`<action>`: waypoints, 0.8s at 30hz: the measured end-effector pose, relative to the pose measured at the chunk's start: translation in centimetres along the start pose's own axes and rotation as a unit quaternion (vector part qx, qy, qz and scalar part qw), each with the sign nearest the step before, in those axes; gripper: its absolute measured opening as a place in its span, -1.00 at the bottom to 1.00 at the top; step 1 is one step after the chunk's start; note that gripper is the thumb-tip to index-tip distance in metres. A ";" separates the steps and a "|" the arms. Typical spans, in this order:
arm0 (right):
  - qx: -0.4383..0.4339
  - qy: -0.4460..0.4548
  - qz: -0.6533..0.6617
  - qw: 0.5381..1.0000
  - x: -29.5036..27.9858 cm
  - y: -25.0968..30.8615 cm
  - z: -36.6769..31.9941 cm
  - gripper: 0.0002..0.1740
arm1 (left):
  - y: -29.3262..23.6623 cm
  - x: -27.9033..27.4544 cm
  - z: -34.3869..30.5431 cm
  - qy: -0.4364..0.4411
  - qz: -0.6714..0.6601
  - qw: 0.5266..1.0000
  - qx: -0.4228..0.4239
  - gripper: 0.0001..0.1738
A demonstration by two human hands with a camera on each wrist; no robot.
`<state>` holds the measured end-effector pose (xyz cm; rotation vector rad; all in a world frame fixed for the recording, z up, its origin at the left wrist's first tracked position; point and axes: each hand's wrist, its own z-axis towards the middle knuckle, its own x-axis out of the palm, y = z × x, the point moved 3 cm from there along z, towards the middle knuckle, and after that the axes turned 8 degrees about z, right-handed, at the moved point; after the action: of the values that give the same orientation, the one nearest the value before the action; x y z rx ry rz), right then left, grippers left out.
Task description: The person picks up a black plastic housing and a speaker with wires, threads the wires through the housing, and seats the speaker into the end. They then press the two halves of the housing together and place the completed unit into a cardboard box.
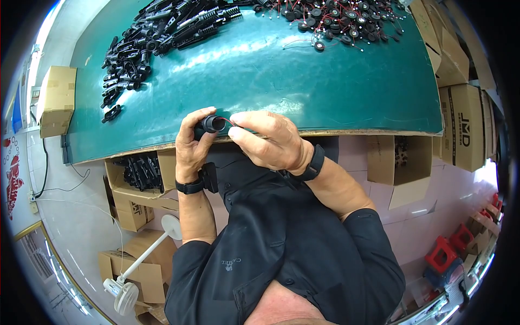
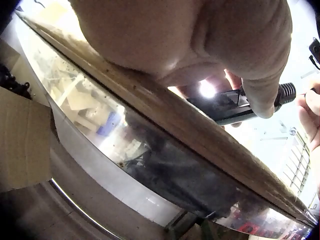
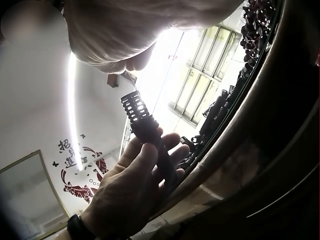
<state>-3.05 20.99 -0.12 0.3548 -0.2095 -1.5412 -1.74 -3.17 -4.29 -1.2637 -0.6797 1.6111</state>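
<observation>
My left hand (image 1: pixel 190 146) grips a black plastic tube-like part (image 1: pixel 213 124) by its body, with the round open end facing my right hand. In the right wrist view, this end of the black part (image 3: pixel 135 108) has rows of slots, and a longer body runs down through the left fingers. My right hand (image 1: pixel 273 142) pinches a thin red wire (image 1: pixel 227 120) between thumb and fingers, close beside the opening. The wire spans the short gap from the part to the fingertips. Whatever else lies inside the right fingers is hidden.
A heap of similar black parts (image 1: pixel 157 32) lies on the green tabletop (image 1: pixel 260 76) at the far left. Black discs with red wires (image 1: pixel 346 21) are piled at the far right. Open cardboard boxes (image 1: pixel 384 162) stand below the table's front edge on both sides.
</observation>
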 end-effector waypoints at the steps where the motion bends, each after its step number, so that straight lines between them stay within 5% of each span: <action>1: 0.000 0.000 -0.003 1.000 0.0 0.0 0.0 -0.58 | 0.0 0.0 0.0 -0.001 0.000 1.000 -0.003 -0.46; 24: 0.037 0.018 -0.014 0.999 0.0 0.3 -0.4 -0.58 | -0.6 0.2 0.2 -0.004 0.032 0.999 0.014 -0.46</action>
<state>-2.62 21.03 -0.41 0.4454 -0.2351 -1.5561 -1.69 -2.71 -3.78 -1.2697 -0.6259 1.6731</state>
